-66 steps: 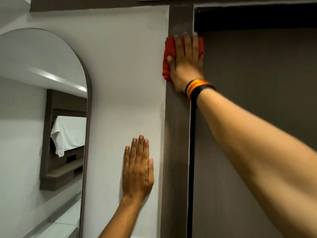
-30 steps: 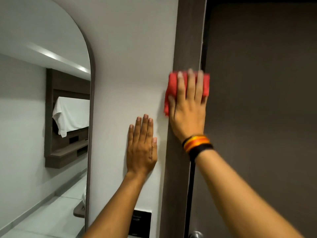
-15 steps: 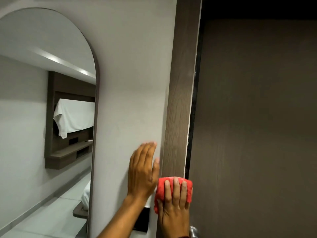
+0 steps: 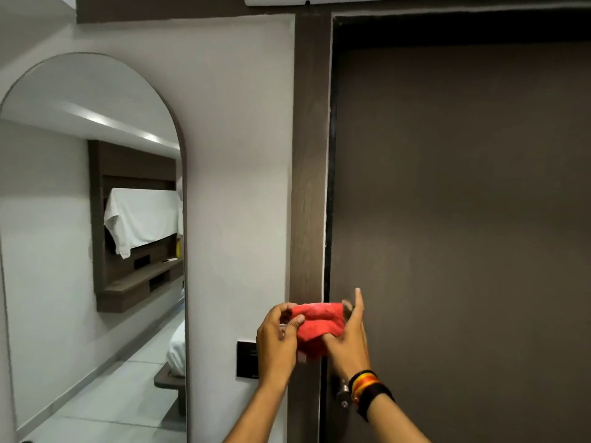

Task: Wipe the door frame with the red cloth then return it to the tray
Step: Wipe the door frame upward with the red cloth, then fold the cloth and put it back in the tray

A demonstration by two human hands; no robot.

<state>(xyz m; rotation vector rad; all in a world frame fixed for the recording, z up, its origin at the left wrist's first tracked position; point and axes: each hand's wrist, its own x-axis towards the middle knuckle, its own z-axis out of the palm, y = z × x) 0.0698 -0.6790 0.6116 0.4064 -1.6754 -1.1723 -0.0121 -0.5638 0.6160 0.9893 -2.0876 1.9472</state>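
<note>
The red cloth (image 4: pixel 315 324) is bunched up in front of the brown door frame (image 4: pixel 309 174), held off its surface at about handle height. My left hand (image 4: pixel 277 342) pinches the cloth's left edge. My right hand (image 4: pixel 347 338), with striped wristbands, grips its right side, index finger pointing up. The frame runs from the ceiling down past my hands. No tray is in view.
A dark brown closed door (image 4: pixel 457 219) fills the right side, its metal handle (image 4: pixel 342 394) just under my right wrist. An arched mirror (image 4: pixel 92 251) hangs on the white wall (image 4: pixel 236 155) to the left. A dark switch plate (image 4: pixel 247 359) sits beside the frame.
My right hand wiped the cloth down the frame from the top to handle height. My left hand left the wall, and both hands now hold the cloth away from the frame.
</note>
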